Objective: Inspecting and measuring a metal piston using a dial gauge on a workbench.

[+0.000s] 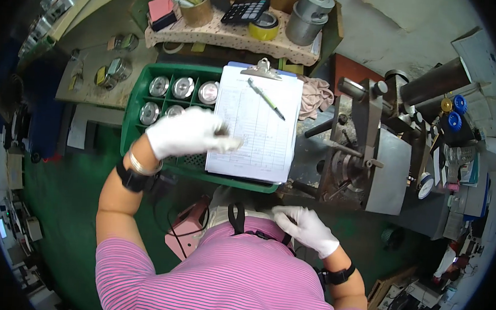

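- Right hand (306, 228), gloved, nearest: fingers pressed together, flat at the chest, holding nothing.
- Left hand (189, 133): fingers together, extended rightward onto clipboard (255, 127); pen (267, 99) lies farther, diagonal.

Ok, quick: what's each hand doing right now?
Left hand: gloved, over the green crate and clipboard, pinching something small and dark; what, cannot be told.
Right hand: gloved, open, empty, at the person's chest.

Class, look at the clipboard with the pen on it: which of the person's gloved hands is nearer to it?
Left. The left hand hovers at the clipboard's left edge, over the green crate. The right hand is lower, by the person's chest.
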A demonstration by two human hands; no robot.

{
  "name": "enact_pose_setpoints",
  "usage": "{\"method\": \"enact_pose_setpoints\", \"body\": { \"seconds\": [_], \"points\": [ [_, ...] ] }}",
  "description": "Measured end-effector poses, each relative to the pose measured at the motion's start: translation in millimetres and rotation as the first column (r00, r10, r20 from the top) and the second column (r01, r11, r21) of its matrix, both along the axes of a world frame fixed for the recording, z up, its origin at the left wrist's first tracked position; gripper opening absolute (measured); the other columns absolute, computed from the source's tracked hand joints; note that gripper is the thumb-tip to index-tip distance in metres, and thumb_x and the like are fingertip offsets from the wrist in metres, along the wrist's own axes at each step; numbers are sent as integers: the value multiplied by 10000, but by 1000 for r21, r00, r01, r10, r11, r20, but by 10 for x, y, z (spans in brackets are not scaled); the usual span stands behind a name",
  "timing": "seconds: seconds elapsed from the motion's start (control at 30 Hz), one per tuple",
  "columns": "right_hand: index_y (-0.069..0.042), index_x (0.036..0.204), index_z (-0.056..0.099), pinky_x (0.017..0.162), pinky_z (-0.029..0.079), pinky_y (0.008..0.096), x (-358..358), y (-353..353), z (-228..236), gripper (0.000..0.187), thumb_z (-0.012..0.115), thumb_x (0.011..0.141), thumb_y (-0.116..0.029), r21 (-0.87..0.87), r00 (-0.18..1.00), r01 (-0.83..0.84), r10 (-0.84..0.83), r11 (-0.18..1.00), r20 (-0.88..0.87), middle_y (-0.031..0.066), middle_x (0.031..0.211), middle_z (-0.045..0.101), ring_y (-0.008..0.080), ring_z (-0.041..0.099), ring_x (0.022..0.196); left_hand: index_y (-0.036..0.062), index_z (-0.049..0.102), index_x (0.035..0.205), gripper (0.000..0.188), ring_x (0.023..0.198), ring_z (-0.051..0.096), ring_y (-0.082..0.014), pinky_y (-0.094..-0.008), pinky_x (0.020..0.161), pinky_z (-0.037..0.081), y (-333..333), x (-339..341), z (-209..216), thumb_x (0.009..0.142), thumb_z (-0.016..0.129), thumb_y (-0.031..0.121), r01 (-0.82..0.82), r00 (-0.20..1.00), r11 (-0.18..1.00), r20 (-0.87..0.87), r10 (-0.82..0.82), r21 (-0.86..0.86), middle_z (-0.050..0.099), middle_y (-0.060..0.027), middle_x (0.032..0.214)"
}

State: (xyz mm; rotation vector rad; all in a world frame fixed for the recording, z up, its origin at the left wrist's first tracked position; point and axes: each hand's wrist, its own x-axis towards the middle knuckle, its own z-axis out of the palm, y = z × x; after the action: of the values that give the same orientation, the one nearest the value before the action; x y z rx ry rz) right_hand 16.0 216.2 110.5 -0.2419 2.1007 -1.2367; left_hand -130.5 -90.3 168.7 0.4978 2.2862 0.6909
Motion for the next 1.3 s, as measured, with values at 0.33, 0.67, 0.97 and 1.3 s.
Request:
{"method": "enact_pose_setpoints", "body": {
  "seconds": [0.33,0.67,0.97,1.3],
  "points": [
    [-13,1309,497,924,475,347,-177,-990,-397,489,637,846,-87,-168,965,-63,17,984,-262,172,1159,622,271,629,1014,7,626,957,494,740,518,-101,-278,696,455,209,1403,-1022,1032,391,434,-522,829,600,527,190,605,585,-20,783],
    [33,1324,473,838,516,322,-74,-1533,-507,520,615,879,-195,-156,955,266,-237,951,181,243,1142,628,335,648,1018,43,583,696,580,496,478,-108,-295,472,353,-17,1406,-1327,989,426,518,-765,643,525,388,661,374,487,-14,552],
    [-3,1470,226,1002,417,376,-68,-1233,-694,837,624,734,9,0,877,-376,356,927,-324,263,1334,498,377,483,1247,49,538,623,616,495,454,-101,-290,473,348,31,1353,-1585,979,438,542,-709,698,617,212,684,341,449,3,527],
    [-8,1245,546,791,461,300,-40,-806,-555,379,622,917,-182,-260,905,419,-376,870,199,46,946,621,156,586,869,66,672,782,479,603,626,-339,-420,581,491,105,1330,-1269,967,460,454,-23,945,973,-311,96,230,629,-144,630]
  ]
}}
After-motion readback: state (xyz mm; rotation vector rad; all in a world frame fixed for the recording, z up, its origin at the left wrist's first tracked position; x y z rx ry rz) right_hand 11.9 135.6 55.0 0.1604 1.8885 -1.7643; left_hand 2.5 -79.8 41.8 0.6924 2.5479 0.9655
